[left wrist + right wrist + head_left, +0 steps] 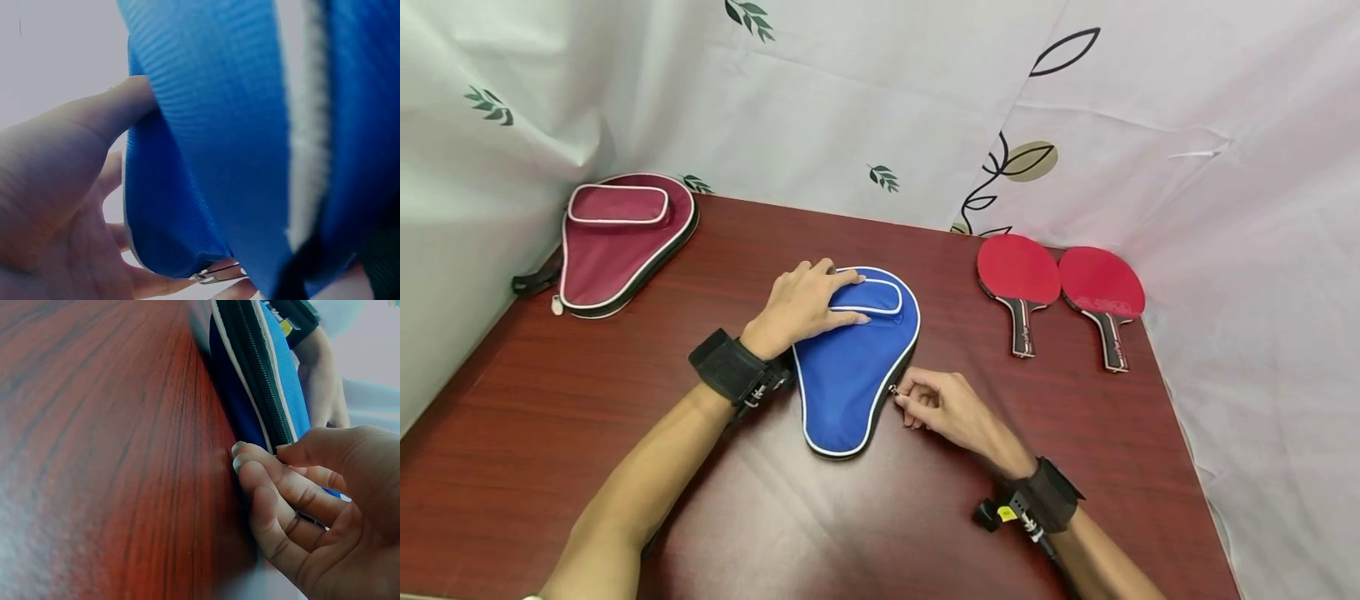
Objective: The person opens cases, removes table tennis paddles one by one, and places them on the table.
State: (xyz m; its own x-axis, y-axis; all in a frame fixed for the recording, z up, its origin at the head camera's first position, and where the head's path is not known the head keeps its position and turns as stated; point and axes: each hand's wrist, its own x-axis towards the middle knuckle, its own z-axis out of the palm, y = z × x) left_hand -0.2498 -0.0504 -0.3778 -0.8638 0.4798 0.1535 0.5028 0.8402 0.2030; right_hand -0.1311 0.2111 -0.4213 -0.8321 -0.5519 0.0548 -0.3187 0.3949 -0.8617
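Observation:
A blue table tennis bat case (842, 375) with white piping and a small front pocket (876, 296) lies flat on the table, narrow end towards me. My left hand (801, 304) rests on its upper left part, thumb and index finger spread over the pocket. In the left wrist view, blue fabric (231, 156) hides part of that hand. My right hand (946, 408) pinches the zipper pull (892, 389) at the case's lower right edge. Closed zipper teeth (259, 369) run along the edge beyond those fingers in the right wrist view.
A dark red bat case (617, 250) with a black strap lies at the back left. Two red table tennis bats (1018, 267) (1101, 279) lie side by side at the right. White patterned curtains (850, 108) border the brown table (760, 533).

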